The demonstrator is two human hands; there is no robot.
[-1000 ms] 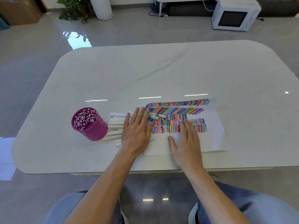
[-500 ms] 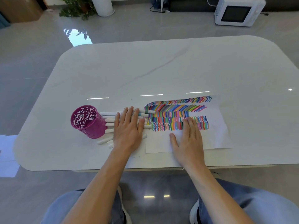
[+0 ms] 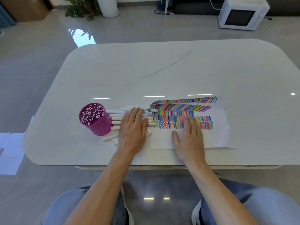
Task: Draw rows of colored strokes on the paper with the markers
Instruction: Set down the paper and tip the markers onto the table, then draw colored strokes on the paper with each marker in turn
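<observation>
We see the paper (image 3: 219, 137) lying on the near half of the white table (image 3: 162, 70), a little right of centre, its near edge close to the table's front rim. Its upper part is filled with rows of coloured strokes (image 3: 177, 110): a wavy top row, slanted bars below it, then short upright marks and squiggles. The lower strip of the sheet is bare.

The right hand (image 3: 190, 140) lies flat on the paper, palm down, fingers straight and close together, their tips over the lowest rows, the thumb spread to the left. It grips nothing.

Just left of the sheet we find the markers (image 3: 116, 118), white-barrelled and lying side by side on the table, pointing towards the paper. The left hand (image 3: 133, 132) rests flat across them, fingers straight, holding none. One marker end (image 3: 152, 110) reaches the paper's left edge, and a few more (image 3: 111, 138) lie askew nearer the front.

A magenta perforated cup (image 3: 95, 120) stands upright at the markers' left ends, touching or nearly touching them.

Below the table edge we see both forearms and blue trousers (image 3: 267, 205). Beyond the table, on the grey glossy floor, stand a white microwave (image 3: 241, 13), a leafy plant (image 3: 79, 8) and a white cylinder (image 3: 108, 5).
</observation>
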